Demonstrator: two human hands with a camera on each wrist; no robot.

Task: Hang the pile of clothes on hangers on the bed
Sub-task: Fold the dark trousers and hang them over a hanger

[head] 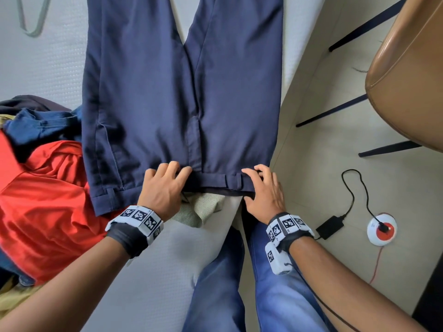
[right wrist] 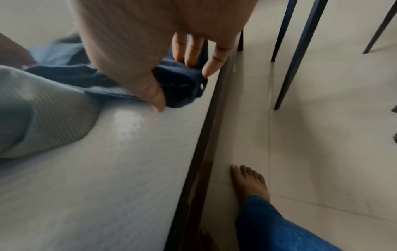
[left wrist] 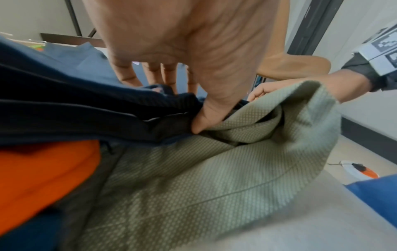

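Navy trousers (head: 177,97) lie flat on the bed (head: 43,68), legs stretched away from the person, waistband at the near edge. Left hand (head: 161,188) is on the waistband near its middle: fingers spread on top of the cloth, thumb tucked under the band, pinching it, as the left wrist view shows (left wrist: 206,108). Right hand (head: 263,190) is at the right end of the waistband beside a belt loop: fingers on top, thumb at the band's lower edge. In the right wrist view (right wrist: 159,71) the thumb goes under the dark cloth and the fingers curl over it, so it grips the band too.

Olive knit garment (head: 199,209) sits bunched under the waistband between the two hands, touching the trousers. Pile of clothes (head: 40,188) lies left of the trousers: red shirt on top, blue and dark pieces behind, some yellow at the near edge; the trousers' left side overlaps the pile. Grey hanger (head: 33,17) lies on the bed far left, well apart from the hands.

On the floor to the right: tan chair (head: 407,75) with dark legs, black adapter (head: 330,225) with its cable, and a round white and red socket (head: 381,230).
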